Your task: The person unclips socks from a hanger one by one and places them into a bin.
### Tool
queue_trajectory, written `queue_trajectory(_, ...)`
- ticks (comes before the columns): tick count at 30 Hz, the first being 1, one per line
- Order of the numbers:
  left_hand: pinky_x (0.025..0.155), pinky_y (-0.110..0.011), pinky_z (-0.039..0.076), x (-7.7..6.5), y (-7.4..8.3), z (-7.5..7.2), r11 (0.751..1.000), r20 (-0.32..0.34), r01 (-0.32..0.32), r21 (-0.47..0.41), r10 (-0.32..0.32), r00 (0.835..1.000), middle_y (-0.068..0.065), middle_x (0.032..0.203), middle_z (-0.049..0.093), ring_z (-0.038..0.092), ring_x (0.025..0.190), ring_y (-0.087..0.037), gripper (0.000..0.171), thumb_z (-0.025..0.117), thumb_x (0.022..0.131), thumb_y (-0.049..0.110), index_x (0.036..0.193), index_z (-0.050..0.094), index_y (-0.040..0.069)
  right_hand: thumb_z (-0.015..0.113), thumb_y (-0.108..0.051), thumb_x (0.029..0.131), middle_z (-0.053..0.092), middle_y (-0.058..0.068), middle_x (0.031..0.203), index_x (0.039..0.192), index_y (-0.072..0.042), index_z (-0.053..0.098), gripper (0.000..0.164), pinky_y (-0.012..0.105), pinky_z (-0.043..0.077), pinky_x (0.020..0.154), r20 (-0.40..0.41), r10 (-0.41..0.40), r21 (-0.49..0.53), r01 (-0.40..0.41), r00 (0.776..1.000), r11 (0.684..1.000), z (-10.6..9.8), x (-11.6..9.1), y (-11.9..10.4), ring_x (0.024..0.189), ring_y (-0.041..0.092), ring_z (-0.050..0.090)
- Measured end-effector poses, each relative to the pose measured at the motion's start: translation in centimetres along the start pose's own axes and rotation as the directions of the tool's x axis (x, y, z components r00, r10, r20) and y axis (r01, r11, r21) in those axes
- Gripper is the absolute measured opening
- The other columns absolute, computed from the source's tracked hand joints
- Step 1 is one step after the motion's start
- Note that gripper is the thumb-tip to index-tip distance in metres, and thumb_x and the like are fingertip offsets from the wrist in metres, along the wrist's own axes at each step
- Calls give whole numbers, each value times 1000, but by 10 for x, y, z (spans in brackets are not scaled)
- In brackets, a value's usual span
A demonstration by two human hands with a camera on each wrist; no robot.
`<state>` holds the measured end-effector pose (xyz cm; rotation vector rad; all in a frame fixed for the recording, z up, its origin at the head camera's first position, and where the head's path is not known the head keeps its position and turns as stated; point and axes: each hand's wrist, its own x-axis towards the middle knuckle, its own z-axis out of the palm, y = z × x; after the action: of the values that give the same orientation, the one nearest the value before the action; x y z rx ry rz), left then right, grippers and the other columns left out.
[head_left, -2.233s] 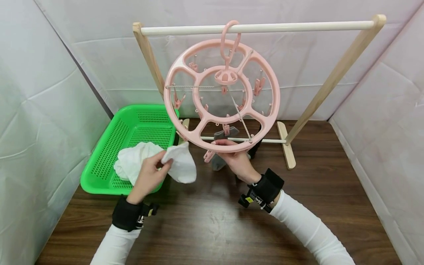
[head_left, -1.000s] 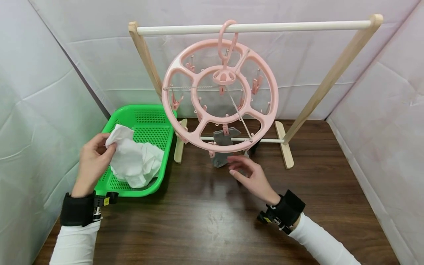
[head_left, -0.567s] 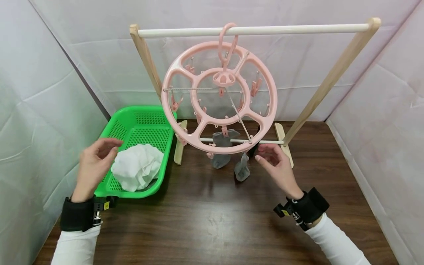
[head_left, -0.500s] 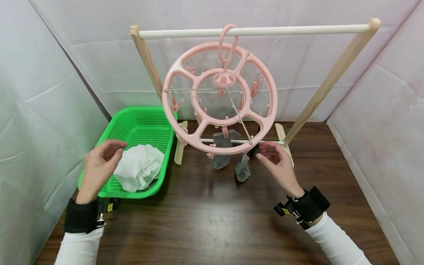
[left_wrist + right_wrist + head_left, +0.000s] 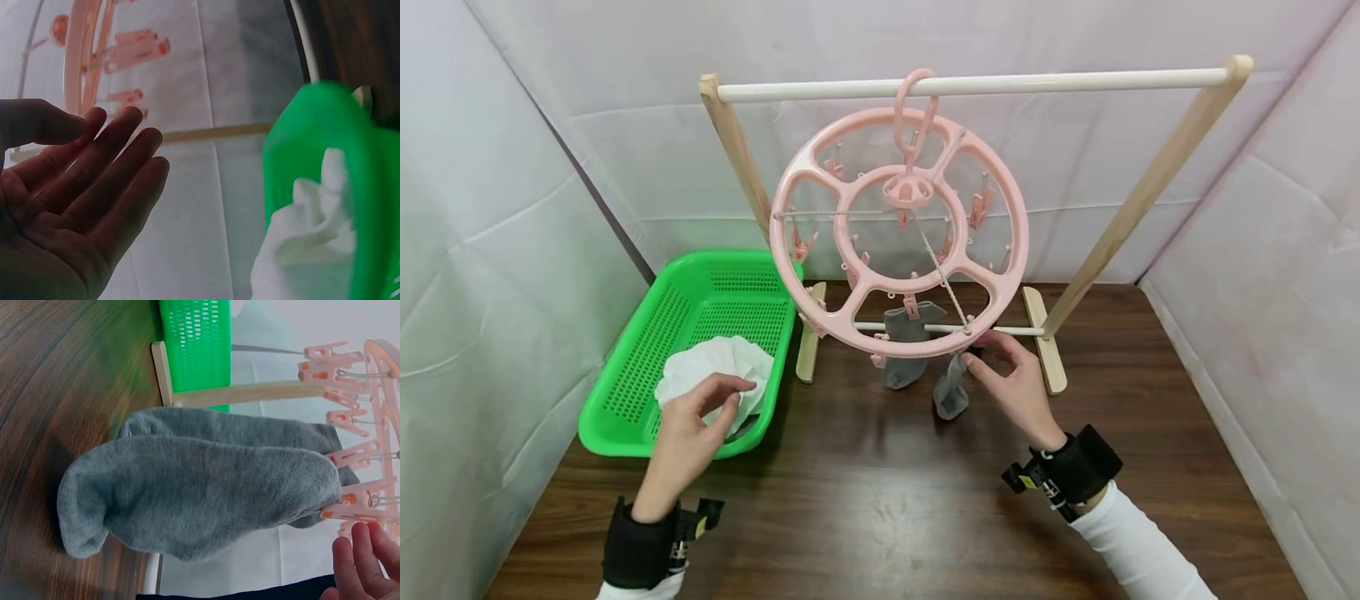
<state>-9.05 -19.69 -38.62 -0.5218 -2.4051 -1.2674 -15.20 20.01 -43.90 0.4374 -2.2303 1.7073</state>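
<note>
My left hand (image 5: 688, 433) hovers over the near right rim of the green basket (image 5: 617, 367), thumb and fingers apart, holding nothing. Under it in the basket lies a crumpled white cloth (image 5: 715, 358). In the left wrist view that palm and its relaxed fingers (image 5: 119, 187) show bare. My right hand (image 5: 1015, 392) is at the near right rim of the pink clip hanger (image 5: 895, 343). Its fingertips are beside a pink clip (image 5: 359, 499) that grips a grey sock (image 5: 206, 494); contact is unclear. Another grey sock (image 5: 906, 329) hangs behind.
The hanger hooks over the white bar (image 5: 1060, 82) of a wooden stand, whose feet (image 5: 1047, 342) rest on the dark wood table (image 5: 880, 517). Several unused pink clips (image 5: 981, 207) dangle from the hanger. A black item (image 5: 250, 594) shows low in the right wrist view. White fabric walls surround the table.
My left hand let go of a white cloth piece into the basket, then moved right and nearer. My right hand left the rim, swung right, and came back beside the front grey sock.
</note>
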Motion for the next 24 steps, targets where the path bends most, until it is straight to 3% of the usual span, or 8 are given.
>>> queue_trajectory(2, 84, -12, 45, -5, 3, 7, 1000, 13, -4, -6, 4, 1000, -11, 97, 70, 67, 94, -26, 23, 58, 88, -15, 99, 69, 2, 69, -24, 92, 63, 5, 114, 120, -13, 64, 30, 44, 33, 92, 10, -29, 12, 28, 1000, 1000, 2, 0, 1, 109, 26, 53)
queue_trajectory(5, 83, -13, 46, -12, 5, 17, 1000, 36, -10, -22, 10, 999, -10, 96, 70, 68, 91, -28, 24, 58, 87, -16, 99, 69, 2, 68, -23, 92, 63, 5, 114, 120, -12, 64, 29, 45, 34, 95, 20, -33, 23, 32, 999, 999, 6, 1, -1, 110, 25, 53)
queue_trajectory(6, 83, -14, 46, -14, 6, 20, 1000, 44, -6, -28, 8, 999, -9, 96, 71, 68, 91, -27, 25, 58, 87, -16, 99, 69, 3, 68, -21, 93, 62, 6, 115, 120, -11, 63, 30, 45, 35, 96, 23, -29, 17, 29, 999, 999, 7, 2, -1, 110, 24, 54)
queue_trajectory(7, 83, -14, 47, -16, 7, 23, 999, 52, -4, -38, 6, 999, -8, 96, 71, 68, 92, -27, 25, 58, 87, -17, 99, 68, 2, 69, -16, 92, 63, 7, 113, 119, -9, 64, 28, 45, 35, 95, 15, -8, -19, 8, 1000, 1000, 8, 3, -20, 109, 24, 54)
queue_trajectory(12, 81, -26, 52, -23, 9, 39, 996, 90, 2, -86, 6, 996, -4, 97, 71, 68, 91, -24, 24, 60, 88, -14, 100, 68, 5, 68, -2, 89, 63, 12, 115, 120, 0, 62, 31, 39, 37, 95, 17, 7, -45, -7, 1000, 999, 16, 6, -29, 107, 17, 54)
queue_trajectory(15, 78, -33, 54, -25, 10, 48, 995, 114, 4, -104, 8, 993, -2, 96, 70, 68, 89, -20, 23, 60, 89, -12, 100, 68, 6, 68, 3, 88, 65, 14, 109, 116, 4, 64, 28, 32, 40, 86, 5, -12, -54, 12, 1000, 998, 21, 6, -43, 97, 18, 56)
queue_trajectory(19, 73, -33, 55, -27, 10, 57, 992, 142, 26, -125, -8, 990, -1, 95, 70, 67, 87, -14, 23, 60, 89, -12, 99, 68, 8, 69, 6, 86, 67, 17, 95, 104, 7, 68, 19, 26, 41, 73, -31, -29, -56, 28, 999, 998, 26, 6, -63, 82, 19, 57)
queue_trajectory(24, 68, -32, 55, -31, 9, 65, 985, 183, 64, -160, -34, 982, 0, 94, 70, 66, 85, -11, 22, 59, 90, -11, 98, 68, 7, 70, 5, 86, 68, 17, 93, 101, 6, 70, 15, 26, 41, 76, -39, -7, -33, 6, 999, 999, 28, 6, -70, 85, 17, 58)
